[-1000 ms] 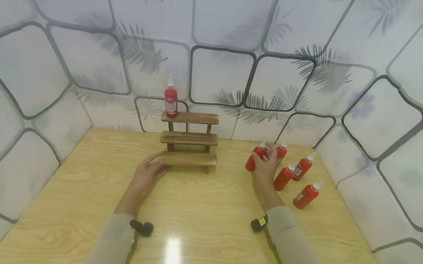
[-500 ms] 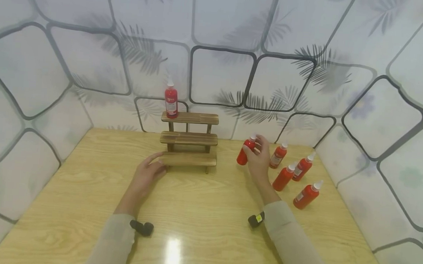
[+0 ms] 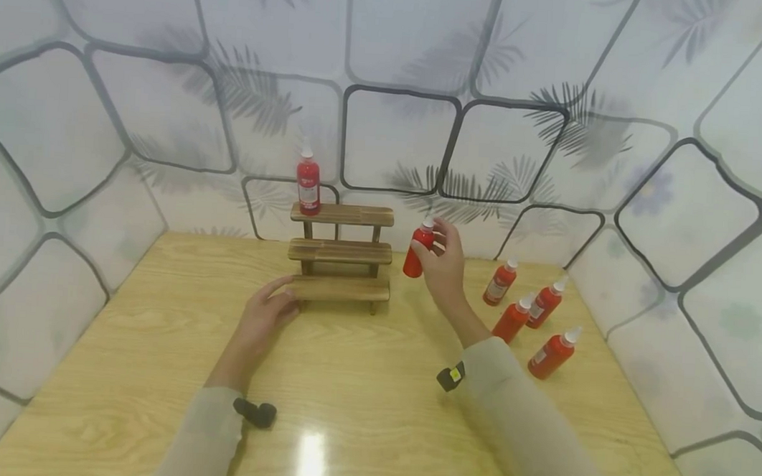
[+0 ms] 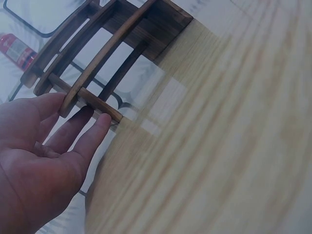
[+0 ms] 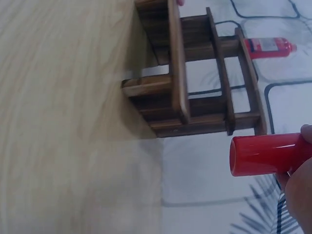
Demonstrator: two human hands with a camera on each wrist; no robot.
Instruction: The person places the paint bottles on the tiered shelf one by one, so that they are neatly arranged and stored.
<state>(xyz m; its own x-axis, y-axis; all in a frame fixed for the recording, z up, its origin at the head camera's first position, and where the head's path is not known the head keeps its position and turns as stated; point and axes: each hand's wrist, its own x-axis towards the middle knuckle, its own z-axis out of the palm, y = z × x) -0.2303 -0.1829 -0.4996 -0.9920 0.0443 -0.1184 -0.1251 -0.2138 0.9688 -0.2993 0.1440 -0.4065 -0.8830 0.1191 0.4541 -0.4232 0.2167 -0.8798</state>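
Observation:
A three-step wooden stand (image 3: 341,250) sits against the back wall, with one red squeeze bottle (image 3: 308,184) upright on the left end of its top step. My left hand (image 3: 262,319) holds the left end of the lowest step; the left wrist view shows fingertips (image 4: 103,121) at the plank and its leg. My right hand (image 3: 446,266) grips a second red bottle (image 3: 414,258), white nozzle up. This bottle is raised above the table, just right of the stand. In the right wrist view, the held bottle's base (image 5: 239,156) points toward the stand side, while most of the hand is cut off.
Several more red bottles (image 3: 551,356) with white nozzles stand on the wood-grain table (image 3: 360,395) at the right, near the side wall. A patterned wall (image 3: 399,138) closes off the back and both sides.
My right hand has carried the red bottle left and upward, away from the other bottles and toward the stand. My left hand has stayed at the lowest step.

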